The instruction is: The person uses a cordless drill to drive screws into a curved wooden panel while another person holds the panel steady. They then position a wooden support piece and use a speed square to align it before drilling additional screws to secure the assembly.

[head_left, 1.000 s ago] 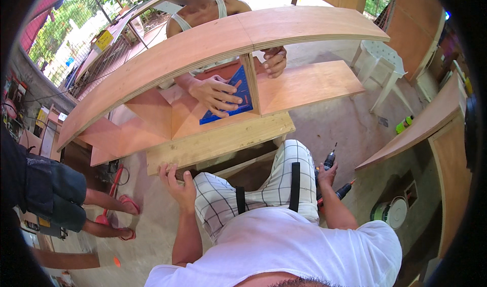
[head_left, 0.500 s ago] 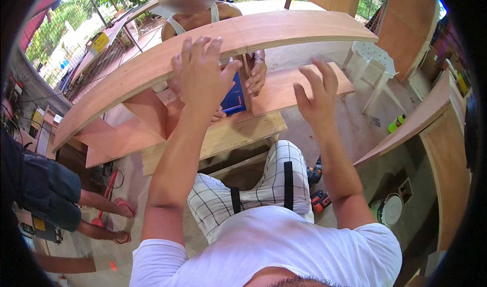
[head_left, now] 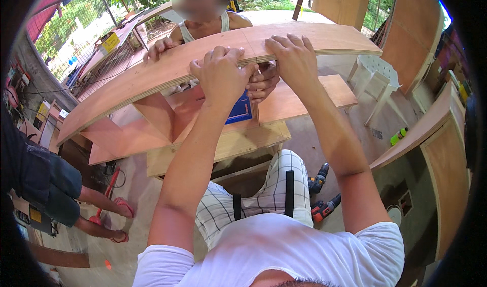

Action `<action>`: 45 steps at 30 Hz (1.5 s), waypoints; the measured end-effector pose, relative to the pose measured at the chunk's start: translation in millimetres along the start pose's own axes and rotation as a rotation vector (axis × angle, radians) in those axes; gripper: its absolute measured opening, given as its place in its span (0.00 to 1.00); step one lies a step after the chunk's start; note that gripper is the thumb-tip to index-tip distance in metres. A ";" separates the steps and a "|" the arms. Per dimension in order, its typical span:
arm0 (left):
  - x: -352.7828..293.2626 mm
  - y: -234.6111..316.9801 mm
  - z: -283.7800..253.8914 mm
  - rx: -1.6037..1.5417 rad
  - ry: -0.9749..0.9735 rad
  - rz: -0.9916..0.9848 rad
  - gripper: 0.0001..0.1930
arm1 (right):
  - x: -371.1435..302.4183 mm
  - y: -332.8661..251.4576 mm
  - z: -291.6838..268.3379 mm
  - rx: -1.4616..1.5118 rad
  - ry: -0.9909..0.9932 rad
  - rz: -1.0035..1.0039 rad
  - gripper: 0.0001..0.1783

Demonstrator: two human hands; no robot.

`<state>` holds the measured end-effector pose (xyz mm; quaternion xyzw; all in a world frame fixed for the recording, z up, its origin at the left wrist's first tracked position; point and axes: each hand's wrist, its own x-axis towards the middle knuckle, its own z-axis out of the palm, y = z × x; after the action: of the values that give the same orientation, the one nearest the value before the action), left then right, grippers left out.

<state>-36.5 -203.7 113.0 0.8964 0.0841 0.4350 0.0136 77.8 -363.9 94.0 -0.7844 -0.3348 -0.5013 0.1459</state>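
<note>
A long plywood board (head_left: 152,74) with a bowed look lies on top of upright dividers over a lower plywood panel (head_left: 299,98). My left hand (head_left: 220,74) grips its near edge left of the middle, fingers over the top and thumb near the edge. Just right of the middle, my right hand (head_left: 293,59) holds the same edge, fingers curled over the top. Between my hands a co-worker's hand (head_left: 264,84) holds the upright divider (head_left: 255,113) below the board. A blue flat tool (head_left: 238,113) stands against that divider, partly hidden by my left arm.
The facing co-worker's other hand (head_left: 161,47) rests at the board's far edge. A wooden bench (head_left: 218,152) supports the work. Two cordless drills (head_left: 318,178) lie by my right leg. A white plastic stool (head_left: 378,76) stands right; another person's legs (head_left: 96,201) are at left.
Both my hands have come down onto the board, the right moving left to its edge. The co-worker's one hand has moved up to the board's far edge at left.
</note>
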 end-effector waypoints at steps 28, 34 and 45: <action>-7.6 -17.5 26.0 0.119 0.177 0.131 0.27 | -2.7 -2.6 -10.4 0.069 0.022 -0.036 0.19; -8.2 -16.8 31.2 0.107 0.194 0.135 0.27 | -4.2 -3.0 -13.8 0.088 0.009 -0.019 0.23; -12.9 -15.8 22.1 0.063 0.146 0.167 0.30 | -14.7 1.3 -19.1 -0.043 0.062 -0.012 0.24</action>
<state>-29.3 -189.1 87.7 0.8661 0.0237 0.4960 -0.0570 61.5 -381.2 89.8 -0.7693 -0.3240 -0.5336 0.1362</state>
